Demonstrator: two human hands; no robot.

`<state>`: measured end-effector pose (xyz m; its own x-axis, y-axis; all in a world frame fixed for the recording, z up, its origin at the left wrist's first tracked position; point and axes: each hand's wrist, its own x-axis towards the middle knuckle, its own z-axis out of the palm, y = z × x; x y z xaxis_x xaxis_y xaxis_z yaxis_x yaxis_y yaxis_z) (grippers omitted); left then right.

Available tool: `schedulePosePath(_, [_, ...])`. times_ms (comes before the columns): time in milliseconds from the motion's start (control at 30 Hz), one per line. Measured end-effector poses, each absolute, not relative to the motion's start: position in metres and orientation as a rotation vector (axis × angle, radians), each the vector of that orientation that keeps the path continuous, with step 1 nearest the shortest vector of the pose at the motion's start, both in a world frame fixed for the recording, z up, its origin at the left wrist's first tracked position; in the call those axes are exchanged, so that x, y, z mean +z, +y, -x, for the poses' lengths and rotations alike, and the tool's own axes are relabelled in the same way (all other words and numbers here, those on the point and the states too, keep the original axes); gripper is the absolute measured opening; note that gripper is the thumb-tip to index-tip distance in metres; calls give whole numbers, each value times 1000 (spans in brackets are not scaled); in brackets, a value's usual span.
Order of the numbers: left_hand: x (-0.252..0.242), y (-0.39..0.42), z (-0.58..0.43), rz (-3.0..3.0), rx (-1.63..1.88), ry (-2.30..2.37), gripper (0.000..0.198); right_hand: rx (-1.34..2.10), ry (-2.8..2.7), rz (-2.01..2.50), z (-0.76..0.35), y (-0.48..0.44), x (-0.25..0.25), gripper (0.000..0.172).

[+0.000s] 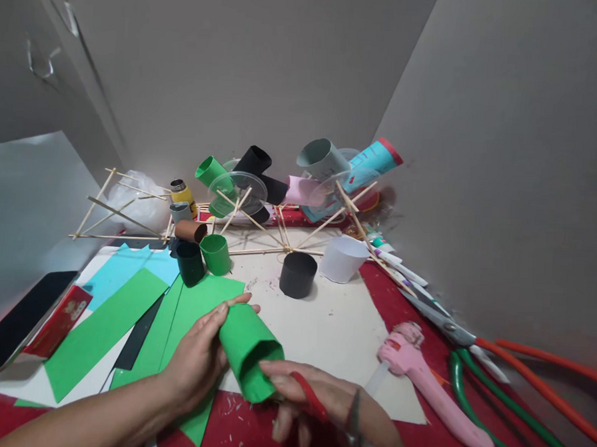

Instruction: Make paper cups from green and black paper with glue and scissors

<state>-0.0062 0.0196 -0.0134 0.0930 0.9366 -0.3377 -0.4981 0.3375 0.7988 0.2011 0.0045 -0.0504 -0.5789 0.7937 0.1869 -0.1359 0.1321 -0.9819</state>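
My left hand (196, 358) is wrapped round a rolled tube of green paper (246, 347), low in the middle of the view. My right hand (319, 401) holds red-handled scissors (314, 398), whose blades point down out of the picture. Its forefinger reaches to the tube's open end. Under my hands lie green paper sheets (103, 330) on a white sheet (333, 325).
Paper cylinders stand beyond: black (298, 275), white (343, 258), green (215, 254), dark green (190, 263). Behind them are wheels of wooden sticks (258, 221) with more paper tubes. A pink glue gun (421, 373), large orange-handled scissors (472, 339) and green cable (508, 421) lie right. A phone (18, 322) lies left.
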Motion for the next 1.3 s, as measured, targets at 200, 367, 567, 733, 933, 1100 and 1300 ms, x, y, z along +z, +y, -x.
schedulePosePath(200, [0,31,19,-357,1050,945,27,1365,-1561,571,-209,-1,-31,47])
schedulePosePath(367, [-10,31,35,-346,937,852,27,1297,-1633,761,-200,0,-14,10])
schedulePosePath(567, [-13,12,44,-221,939,795,21,1447,-1879,1026,-191,2,-21,38])
schedulePosePath(733, [-20,-4,38,-131,990,910,18,1383,-1978,1112,-182,2,-28,35])
schedulePosePath(933, [-23,-12,18,-64,989,1060,20,1601,-1693,1053,-180,2,-26,41])
schedulePosePath(1100, [-17,-12,7,-167,1091,1114,28,1504,-1737,982,-182,-3,-27,37])
schedulePosePath(1300, [-21,-20,2,-391,1131,1038,41,864,-2056,901,-187,-3,-31,28])
